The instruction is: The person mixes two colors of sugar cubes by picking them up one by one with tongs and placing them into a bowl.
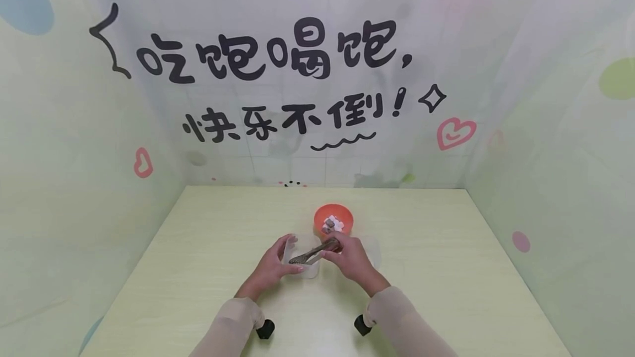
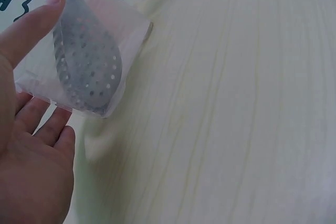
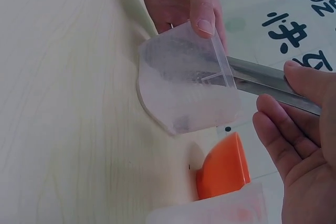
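My left hand [image 1: 273, 266] grips a translucent plastic container [image 1: 292, 252] tilted above the table, thumb on one wall and fingers on another. My right hand [image 1: 351, 258] pinches the two metal arms of a pair of tongs [image 3: 262, 80] between thumb and fingers. The tongs' perforated head [image 2: 86, 51] lies inside the container, showing through its wall in the left wrist view. Just beyond my right hand, an orange bowl [image 1: 333, 209] holds several white and grey-brown pieces [image 1: 331, 223].
A second translucent container [image 1: 373, 251] stands on the table to the right, partly hidden by my right hand. Beneath the held container, a pale flat piece [image 1: 312, 272] shows at its edge. The pale wooden table [image 1: 238, 208] meets printed curtains at the back and sides.
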### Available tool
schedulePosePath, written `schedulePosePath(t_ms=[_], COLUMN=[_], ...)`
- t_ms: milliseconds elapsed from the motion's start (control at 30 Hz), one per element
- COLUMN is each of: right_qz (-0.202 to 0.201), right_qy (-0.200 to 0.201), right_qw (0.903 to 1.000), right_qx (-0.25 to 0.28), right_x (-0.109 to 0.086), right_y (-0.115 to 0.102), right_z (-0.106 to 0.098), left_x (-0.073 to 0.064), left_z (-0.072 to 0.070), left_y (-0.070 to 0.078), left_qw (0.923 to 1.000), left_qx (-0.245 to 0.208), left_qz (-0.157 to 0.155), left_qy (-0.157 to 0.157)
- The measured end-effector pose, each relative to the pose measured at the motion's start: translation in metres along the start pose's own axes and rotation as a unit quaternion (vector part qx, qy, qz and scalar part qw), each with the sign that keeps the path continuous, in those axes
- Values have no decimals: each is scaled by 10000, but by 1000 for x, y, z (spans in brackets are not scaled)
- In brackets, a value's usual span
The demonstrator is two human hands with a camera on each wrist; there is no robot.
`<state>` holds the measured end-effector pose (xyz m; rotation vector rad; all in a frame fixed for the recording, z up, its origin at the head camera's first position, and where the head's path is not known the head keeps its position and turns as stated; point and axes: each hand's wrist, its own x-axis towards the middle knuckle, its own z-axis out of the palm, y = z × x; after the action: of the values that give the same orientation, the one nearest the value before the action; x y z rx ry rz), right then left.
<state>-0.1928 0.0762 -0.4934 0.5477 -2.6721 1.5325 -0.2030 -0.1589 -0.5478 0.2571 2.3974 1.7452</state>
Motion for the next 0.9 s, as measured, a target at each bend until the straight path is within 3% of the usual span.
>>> schedulePosePath(t_ms=[300, 500, 800, 900], right_qz=[-210, -78, -250, -360], right_qy=[182, 314, 603, 675], right_qw=[9996, 9994, 9979, 9971], right_qx=[-63, -87, -19, -24], right_x=[-2, -1, -2, -2], right_y=[2, -1, 0, 1], right_z=[3, 0, -8, -10], left_x=[-1, 0, -13, -14], left_z=[-1, 0, -2, -2], left_y=[0, -1, 32, 33], left_qw=[10000, 10000, 9998, 9998], left_qx=[-51, -32, -9, 2], left_qz=[19, -80, -138, -151], left_qy=[-26, 24, -121, -85])
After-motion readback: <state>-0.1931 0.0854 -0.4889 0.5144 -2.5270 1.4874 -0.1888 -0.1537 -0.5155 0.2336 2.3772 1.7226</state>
